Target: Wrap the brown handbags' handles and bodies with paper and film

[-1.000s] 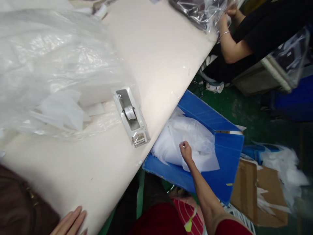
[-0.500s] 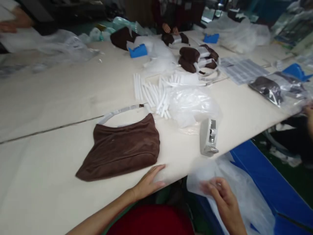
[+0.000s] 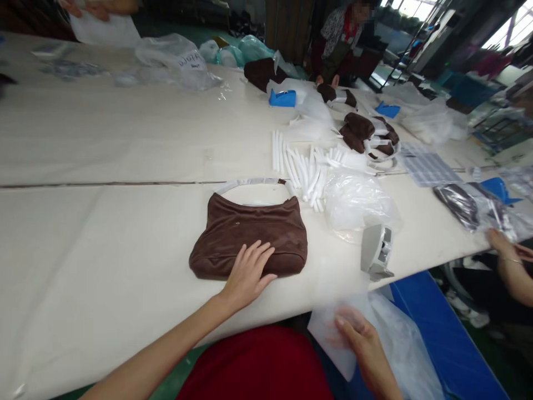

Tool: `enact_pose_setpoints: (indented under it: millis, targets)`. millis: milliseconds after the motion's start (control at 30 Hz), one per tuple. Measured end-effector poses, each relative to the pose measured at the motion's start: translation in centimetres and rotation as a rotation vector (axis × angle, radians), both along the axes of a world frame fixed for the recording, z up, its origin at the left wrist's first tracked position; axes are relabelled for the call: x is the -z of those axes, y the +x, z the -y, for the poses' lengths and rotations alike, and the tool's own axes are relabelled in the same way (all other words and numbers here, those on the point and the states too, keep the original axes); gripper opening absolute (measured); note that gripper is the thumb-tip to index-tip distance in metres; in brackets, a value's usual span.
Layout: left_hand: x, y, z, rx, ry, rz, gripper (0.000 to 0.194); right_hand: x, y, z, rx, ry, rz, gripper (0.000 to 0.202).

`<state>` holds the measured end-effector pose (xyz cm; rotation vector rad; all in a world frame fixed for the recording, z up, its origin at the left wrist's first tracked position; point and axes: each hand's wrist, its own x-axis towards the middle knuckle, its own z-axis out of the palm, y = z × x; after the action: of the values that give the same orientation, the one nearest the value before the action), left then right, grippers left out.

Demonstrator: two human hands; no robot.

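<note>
A brown handbag [image 3: 258,230] lies flat on the pale table, its strap [image 3: 254,182] wrapped in white and pointing away from me. My left hand [image 3: 247,275] rests open on the bag's lower front, fingers spread. Below the table edge, my right hand [image 3: 362,339] pinches a thin translucent white sheet [image 3: 333,339]; its fingertips are partly behind the sheet and blurred. More translucent sheeting [image 3: 403,339] hangs to the right of that hand. A grey tape dispenser [image 3: 377,250] stands near the table edge, to the right of the bag.
White rolled strips [image 3: 302,172] and a clear plastic bag [image 3: 358,200] lie beyond the handbag. Farther off are wrapped brown bags [image 3: 358,133] and blue tape dispensers [image 3: 283,98]. A co-worker's hand [image 3: 502,244] touches a plastic-wrapped bag [image 3: 470,205] at right. Other people stand across the table.
My left hand has moved from the table edge onto the handbag, which now lies straighter. My right hand has raised part of the translucent sheet slightly. The camera view has turned.
</note>
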<state>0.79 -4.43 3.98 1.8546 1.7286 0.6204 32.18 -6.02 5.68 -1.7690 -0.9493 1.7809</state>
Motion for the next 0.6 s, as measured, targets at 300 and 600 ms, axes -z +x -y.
enact_pose_setpoints:
  millis: [300, 600]
  targets:
    - [1.1, -4.3, -4.9, 0.1, -0.019, -0.037, 0.015, -3.3, 2.5, 2.2, 0.13, -0.128, 0.16, 0.047]
    - [-2.6, -9.5, -6.8, -0.088, 0.129, 0.298, 0.014, 4.5, -6.5, -6.7, -0.141, -0.177, 0.005, 0.035]
